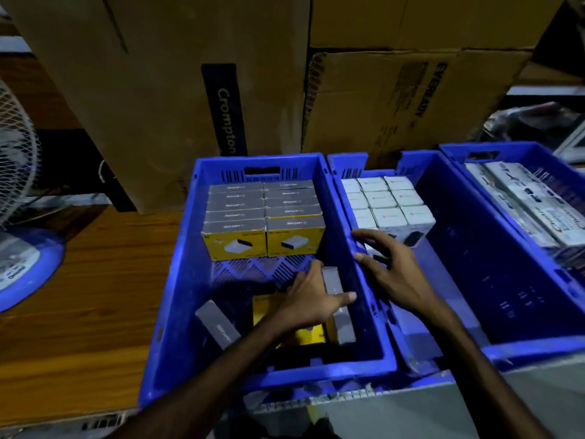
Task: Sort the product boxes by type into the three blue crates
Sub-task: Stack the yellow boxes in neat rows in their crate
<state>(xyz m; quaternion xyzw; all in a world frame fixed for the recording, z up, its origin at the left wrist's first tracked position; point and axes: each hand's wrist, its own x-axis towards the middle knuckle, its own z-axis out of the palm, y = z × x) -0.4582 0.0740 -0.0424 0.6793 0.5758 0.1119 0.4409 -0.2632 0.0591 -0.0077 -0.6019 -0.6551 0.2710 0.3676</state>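
While under left hand [311, 301] — loose yellow-grey box [338, 307], left crate [172, 280].

Wooden table [95, 280], cardboard cartons [177, 90] behind

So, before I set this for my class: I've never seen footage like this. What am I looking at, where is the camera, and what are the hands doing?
This is one picture from a camera worn on a person's head, looking down at their own bare hands. No machine is involved. Three blue crates stand side by side: the left crate holds yellow-and-grey boxes, the middle crate white boxes, the right crate long white cartons. The left hand lies on loose boxes, thumb over a grey box. The right hand reaches open over the middle crate, holding nothing.
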